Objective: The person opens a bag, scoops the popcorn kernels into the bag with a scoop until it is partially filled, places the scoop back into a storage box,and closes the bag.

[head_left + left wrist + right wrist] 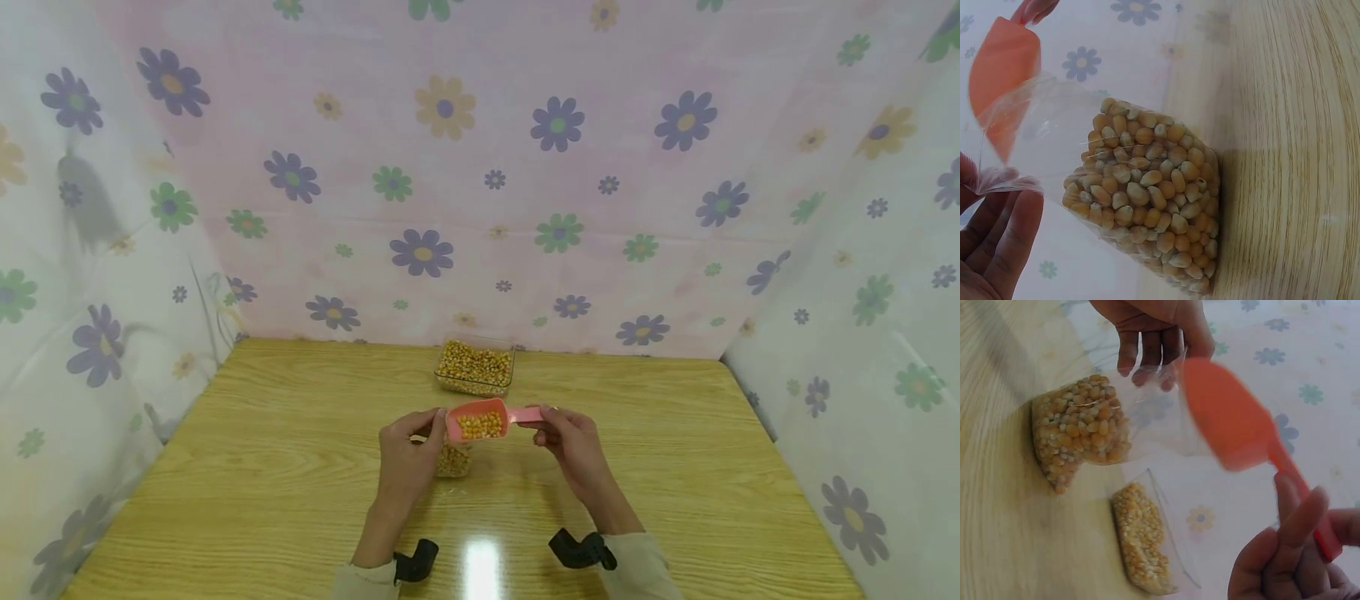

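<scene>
A coral-pink scoop (480, 420) carries a load of yellow corn kernels in the head view. My right hand (573, 446) pinches its handle between thumb and fingers. In the left wrist view a clear plastic bag (1147, 194) of corn kernels stands on the table, its lower part full. My left hand (408, 454) pinches the top edge of the bag's mouth. The scoop's tip reaches the mouth, overlapping the thin plastic in both wrist views. From the head, the scoop and left hand hide much of the bag.
Behind the scoop, a clear rectangular container (476, 367) of corn kernels sits near the back of the wooden table (300, 467). A flower-print cloth (487, 192) hangs behind the table and at both sides. Black wrist mounts (581, 550) are strapped over the sleeves.
</scene>
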The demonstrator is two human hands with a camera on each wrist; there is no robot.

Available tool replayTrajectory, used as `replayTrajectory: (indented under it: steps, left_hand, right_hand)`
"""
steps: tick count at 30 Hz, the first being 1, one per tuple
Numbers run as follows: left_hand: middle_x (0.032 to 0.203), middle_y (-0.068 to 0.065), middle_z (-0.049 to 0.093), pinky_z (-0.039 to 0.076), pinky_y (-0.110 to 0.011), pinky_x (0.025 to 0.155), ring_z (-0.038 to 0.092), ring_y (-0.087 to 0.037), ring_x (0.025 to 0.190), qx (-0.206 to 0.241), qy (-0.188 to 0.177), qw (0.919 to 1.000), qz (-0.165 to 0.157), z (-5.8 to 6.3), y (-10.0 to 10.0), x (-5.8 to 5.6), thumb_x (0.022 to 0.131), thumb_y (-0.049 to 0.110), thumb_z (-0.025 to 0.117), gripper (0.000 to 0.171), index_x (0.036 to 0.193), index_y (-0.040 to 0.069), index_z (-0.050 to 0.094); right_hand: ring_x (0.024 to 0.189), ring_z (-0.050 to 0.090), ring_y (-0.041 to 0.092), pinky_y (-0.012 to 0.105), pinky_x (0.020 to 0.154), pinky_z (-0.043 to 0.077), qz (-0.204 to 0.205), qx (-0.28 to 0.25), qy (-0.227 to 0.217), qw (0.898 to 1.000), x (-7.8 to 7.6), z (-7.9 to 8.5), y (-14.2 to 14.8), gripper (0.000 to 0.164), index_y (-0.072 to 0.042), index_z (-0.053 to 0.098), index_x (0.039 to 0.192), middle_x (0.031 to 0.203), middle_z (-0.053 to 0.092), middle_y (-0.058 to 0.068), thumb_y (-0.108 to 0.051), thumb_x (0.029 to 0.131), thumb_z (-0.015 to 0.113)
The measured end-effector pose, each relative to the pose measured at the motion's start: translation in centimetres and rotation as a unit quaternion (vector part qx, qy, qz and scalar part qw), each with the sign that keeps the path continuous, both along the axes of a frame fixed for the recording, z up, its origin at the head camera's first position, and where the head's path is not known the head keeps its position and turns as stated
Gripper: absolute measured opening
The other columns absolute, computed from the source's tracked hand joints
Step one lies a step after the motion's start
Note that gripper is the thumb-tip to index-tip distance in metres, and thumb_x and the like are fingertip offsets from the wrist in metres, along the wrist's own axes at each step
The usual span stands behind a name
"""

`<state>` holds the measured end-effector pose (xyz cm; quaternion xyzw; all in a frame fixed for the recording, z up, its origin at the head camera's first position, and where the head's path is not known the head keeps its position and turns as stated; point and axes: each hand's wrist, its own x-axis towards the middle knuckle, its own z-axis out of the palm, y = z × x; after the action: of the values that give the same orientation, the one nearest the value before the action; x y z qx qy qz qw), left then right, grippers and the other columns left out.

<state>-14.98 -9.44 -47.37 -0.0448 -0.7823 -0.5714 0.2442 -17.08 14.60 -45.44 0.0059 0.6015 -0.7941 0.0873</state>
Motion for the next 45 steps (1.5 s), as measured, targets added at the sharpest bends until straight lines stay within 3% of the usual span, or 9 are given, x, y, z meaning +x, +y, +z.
replayTrajectory:
  steps: [8, 12, 15, 21, 24, 28, 35, 42, 45]
  left_hand:
    - [0.079, -0.007, 0.075, 0.055, -0.024, 0.054, 0.068, -0.013, 0.068, -0.011, 0.001, 0.9999, -0.002, 0.2, 0.1, 0.1, 0.096, 0.01, 0.07, 0.013, 0.098, 0.003, 0.081]
    - [0.08, -0.009, 0.075, 0.055, -0.023, 0.053, 0.068, -0.014, 0.067, -0.009, 0.006, 0.9999, -0.007, 0.2, 0.0, 0.2, 0.096, 0.009, 0.07, 0.013, 0.099, 0.002, 0.081]
    - [0.08, -0.009, 0.075, 0.055, -0.021, 0.053, 0.068, -0.015, 0.067, -0.011, 0.015, 0.9998, -0.007, 0.2, 0.0, 0.2, 0.095, 0.007, 0.071, 0.012, 0.098, 0.001, 0.081]
    - [0.08, -0.012, 0.075, 0.054, -0.021, 0.053, 0.068, -0.016, 0.068, -0.016, 0.023, 0.9996, -0.004, 0.3, -0.2, 0.2, 0.094, 0.003, 0.071, 0.011, 0.097, 0.003, 0.081]
    - [0.08, -0.012, 0.075, 0.054, -0.021, 0.054, 0.069, -0.016, 0.068, -0.016, 0.024, 0.9996, -0.003, 0.2, -0.3, 0.1, 0.094, 0.004, 0.071, 0.011, 0.097, 0.003, 0.081]
    - [0.08, -0.013, 0.075, 0.054, -0.019, 0.054, 0.069, -0.018, 0.068, -0.004, 0.022, 0.9997, -0.006, 0.0, -0.5, 0.0, 0.096, 0.007, 0.07, 0.012, 0.098, 0.001, 0.081]
    - [0.077, -0.027, 0.07, 0.051, -0.014, 0.052, 0.066, -0.044, 0.066, 0.042, -0.003, 0.9989, -0.021, 3.5, 0.1, 1.1, 0.094, -0.007, 0.065, 0.012, 0.095, -0.009, 0.077]
    - [0.077, -0.025, 0.07, 0.052, -0.016, 0.051, 0.066, -0.04, 0.063, 0.05, -0.022, 0.9983, -0.02, 0.7, -1.0, -0.9, 0.097, 0.001, 0.067, 0.013, 0.096, -0.005, 0.079]
    - [0.077, -0.023, 0.07, 0.054, -0.019, 0.051, 0.066, -0.034, 0.062, 0.05, -0.019, 0.9982, -0.029, 0.4, -1.3, -1.2, 0.098, 0.006, 0.067, 0.015, 0.096, -0.003, 0.079]
  right_hand:
    - [0.066, 0.063, 0.013, 0.026, 0.076, 0.057, -0.007, 0.108, 0.065, 0.992, 0.7, 2.5, -0.7, 0.03, 0.013, 0.069, 0.117, 0.099, 0.076, 0.017, -0.011, 0.105, 0.055]
    - [0.062, 0.063, 0.013, 0.022, 0.057, 0.046, -0.009, 0.163, 0.096, 0.982, 1.3, 4.0, -1.6, 0.026, 0.008, 0.074, 0.111, 0.088, 0.076, 0.013, -0.011, 0.104, 0.058]
    - [0.061, 0.062, 0.012, 0.023, 0.047, 0.033, 0.001, 0.209, 0.14, 0.968, 2.0, 5.2, -2.6, 0.023, 0.003, 0.076, 0.107, 0.079, 0.072, 0.01, -0.013, 0.103, 0.06]
    - [0.066, 0.063, 0.013, 0.025, 0.053, 0.05, 0.023, 0.298, 0.238, 0.924, 3.1, 6.9, -4.3, 0.017, -0.003, 0.078, 0.102, 0.079, 0.071, 0.003, -0.012, 0.101, 0.063]
    - [0.066, 0.064, 0.019, 0.024, 0.05, 0.047, 0.023, 0.318, 0.253, 0.913, 3.3, 7.3, -4.5, 0.015, -0.004, 0.078, 0.1, 0.074, 0.069, 0.0, -0.01, 0.101, 0.064]
    - [0.066, 0.064, 0.021, 0.024, 0.05, 0.047, 0.029, 0.323, 0.258, 0.91, 3.2, 7.6, -4.4, 0.015, -0.005, 0.078, 0.1, 0.075, 0.069, -0.001, -0.008, 0.101, 0.063]
    - [0.066, 0.064, 0.013, 0.027, 0.045, 0.044, 0.018, 0.314, 0.248, 0.916, 2.5, 7.6, -3.1, 0.018, -0.005, 0.078, 0.107, 0.082, 0.073, 0.005, -0.012, 0.102, 0.062]
    - [0.068, 0.065, 0.014, 0.028, 0.055, 0.047, -0.047, 0.286, 0.258, 0.922, 1.4, 7.7, -1.4, 0.02, 0.0, 0.077, 0.106, 0.087, 0.074, 0.013, -0.012, 0.102, 0.062]
    - [0.069, 0.065, 0.013, 0.027, 0.057, 0.046, -0.065, 0.279, 0.254, 0.924, 0.7, 7.7, -1.0, 0.021, 0.002, 0.077, 0.101, 0.098, 0.075, 0.018, -0.012, 0.102, 0.062]
